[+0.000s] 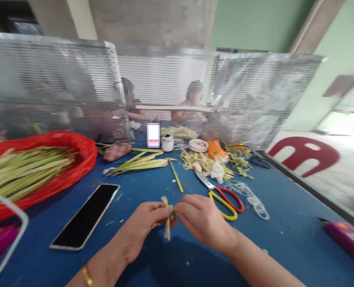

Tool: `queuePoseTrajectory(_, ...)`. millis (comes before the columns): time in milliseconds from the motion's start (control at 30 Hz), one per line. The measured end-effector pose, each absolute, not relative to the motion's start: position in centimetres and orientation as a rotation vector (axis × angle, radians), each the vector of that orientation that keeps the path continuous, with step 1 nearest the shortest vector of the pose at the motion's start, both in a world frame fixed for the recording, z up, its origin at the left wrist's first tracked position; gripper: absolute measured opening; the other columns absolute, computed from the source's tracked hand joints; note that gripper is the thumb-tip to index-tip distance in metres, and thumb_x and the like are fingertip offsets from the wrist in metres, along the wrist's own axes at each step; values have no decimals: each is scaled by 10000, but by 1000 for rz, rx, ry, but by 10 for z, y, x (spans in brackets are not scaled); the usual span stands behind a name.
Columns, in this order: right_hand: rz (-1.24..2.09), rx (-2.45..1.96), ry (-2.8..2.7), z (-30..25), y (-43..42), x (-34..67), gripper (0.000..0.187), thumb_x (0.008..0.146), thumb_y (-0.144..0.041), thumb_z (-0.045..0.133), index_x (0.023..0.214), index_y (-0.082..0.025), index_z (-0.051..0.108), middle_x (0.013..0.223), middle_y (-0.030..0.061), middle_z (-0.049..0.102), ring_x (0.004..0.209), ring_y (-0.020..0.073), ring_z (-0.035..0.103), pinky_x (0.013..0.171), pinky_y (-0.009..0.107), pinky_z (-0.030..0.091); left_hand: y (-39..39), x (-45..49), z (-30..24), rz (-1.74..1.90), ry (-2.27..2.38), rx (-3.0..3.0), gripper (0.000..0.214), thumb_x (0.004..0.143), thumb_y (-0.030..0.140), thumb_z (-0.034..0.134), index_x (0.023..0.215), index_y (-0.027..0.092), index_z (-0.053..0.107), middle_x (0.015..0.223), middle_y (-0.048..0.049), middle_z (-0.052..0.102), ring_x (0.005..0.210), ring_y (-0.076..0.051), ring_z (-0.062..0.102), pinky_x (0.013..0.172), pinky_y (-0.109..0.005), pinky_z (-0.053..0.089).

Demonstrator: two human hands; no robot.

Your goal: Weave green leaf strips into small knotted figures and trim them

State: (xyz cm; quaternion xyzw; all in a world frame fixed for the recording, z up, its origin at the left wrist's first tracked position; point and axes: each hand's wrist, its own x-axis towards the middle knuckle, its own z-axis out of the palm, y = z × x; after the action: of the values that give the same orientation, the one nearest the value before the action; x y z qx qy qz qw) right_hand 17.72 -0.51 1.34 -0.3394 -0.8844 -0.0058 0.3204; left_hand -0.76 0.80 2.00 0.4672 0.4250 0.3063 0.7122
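My left hand (143,227) and my right hand (199,217) meet above the blue table (284,207), both pinching a small folded bundle of pale green leaf strip (167,217). The strip's ends stick up and hang down between my fingertips. A gold bangle (87,276) sits on my left wrist. Scissors with red and yellow handles (224,196) lie just to the right of my right hand. A black phone (85,215) lies flat to the left of my left hand.
A red bag of long green stalks (30,171) fills the left. Cut stalks (141,161), scraps (206,161), white string (251,197), tape rolls (167,142) lie beyond my hands. A mesh screen (165,83) stands behind, with people seated past it. A pink object (348,239) lies right.
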Motion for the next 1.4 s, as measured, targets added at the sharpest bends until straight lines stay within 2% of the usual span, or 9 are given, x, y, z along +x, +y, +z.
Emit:
queuePoseTrajectory(167,-204,-856,-2370,10,2,178,221,966,-220,422,845,-177,602,729,15,601,605,140,518,588,268,373,12,-7,22,653,967,1120,219,714,391,684,640,190,641,705,0,566,775,-176,530,743,-246,442)
queuePoseTrajectory(533,-24,-889,-2362,12,2,177,154,918,-191,465,882,-166,613,786,20,632,702,143,578,620,249,406,14,-6,23,608,957,1155,181,704,323,666,595,186,617,658,6,506,686,-157,456,689,-231,438)
queuePoseTrajectory(733,17,-945,-2369,15,-1,175,182,949,-214,439,922,-172,614,833,32,650,697,146,586,632,251,423,12,-5,25,684,1040,1229,209,695,358,641,571,194,607,644,5,526,682,-161,480,653,-221,430)
queuePoseTrajectory(933,210,-1168,-2246,25,-23,195,262,922,-264,533,1159,-163,578,985,86,667,838,197,634,688,274,473,7,-3,22,733,1239,1271,283,693,459,584,583,205,648,733,-46,668,808,-228,602,750,-272,465)
queuePoseTrajectory(1000,253,-1244,-2197,22,-31,218,224,935,-251,501,1121,-187,608,963,81,672,848,196,638,718,280,483,7,-4,17,718,1238,1252,311,702,475,570,571,204,646,772,-66,692,887,-260,625,812,-304,465)
queuePoseTrajectory(1067,233,-1326,-2098,16,-35,246,213,949,-249,465,1073,-203,632,961,78,681,867,198,642,751,292,486,7,-5,11,703,1204,1226,311,682,482,590,552,203,640,703,-70,680,893,-282,635,838,-338,466)
queuePoseTrajectory(1167,247,-1505,-1914,8,-32,289,218,952,-291,447,985,-225,652,932,57,698,818,180,653,704,270,488,6,-4,1,716,1149,1141,258,643,456,636,578,206,652,575,-55,639,825,-286,639,832,-374,473)
queuePoseTrajectory(1300,155,-1754,-1849,11,3,314,211,918,-292,471,885,-233,671,876,28,715,784,179,656,664,259,468,5,0,-7,716,1092,1094,256,639,453,651,609,199,668,558,-58,644,723,-262,631,821,-389,472)
queuePoseTrajectory(1400,27,-1953,-1951,16,53,305,187,884,-244,514,929,-259,695,917,-1,723,823,161,658,680,236,438,5,1,-8,693,1098,1100,278,638,466,649,572,196,662,576,-67,652,683,-247,619,795,-374,470)
